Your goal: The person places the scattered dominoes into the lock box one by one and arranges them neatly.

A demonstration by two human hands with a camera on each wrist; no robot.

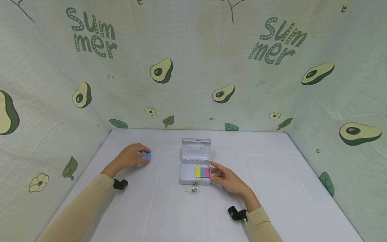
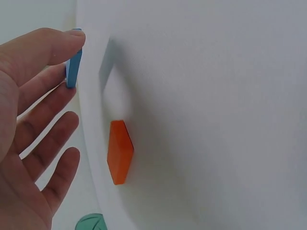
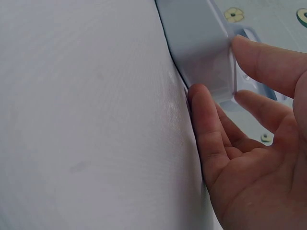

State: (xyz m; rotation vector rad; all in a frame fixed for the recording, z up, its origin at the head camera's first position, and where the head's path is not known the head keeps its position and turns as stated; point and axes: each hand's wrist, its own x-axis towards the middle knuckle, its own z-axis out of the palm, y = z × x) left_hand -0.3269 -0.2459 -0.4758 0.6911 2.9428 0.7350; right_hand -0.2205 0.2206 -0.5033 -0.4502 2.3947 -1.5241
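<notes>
My left hand (image 1: 133, 155) pinches a small flat blue block (image 2: 73, 69) between thumb and fingertips. Its shadow falls apart from it on the white cloth. Close below that hand, an orange block (image 2: 120, 152) lies on the cloth; in the head view the hand hides it. A grey metal cash box (image 1: 187, 168) stands with its lid (image 1: 196, 149) raised. Inside, along its right side, yellow (image 1: 198, 172), blue (image 1: 203, 172) and pink (image 1: 207, 172) blocks sit side by side. My right hand (image 1: 226, 178) touches the box's right wall and rim with extended fingertips and thumb.
Keys (image 1: 191, 190) hang from the lock at the box's front. Black wrist cameras (image 1: 120, 184) are worn on both wrists. A white cloth (image 1: 169, 215) covers the table, and a curtain (image 1: 193, 43) printed with avocados surrounds its back and sides.
</notes>
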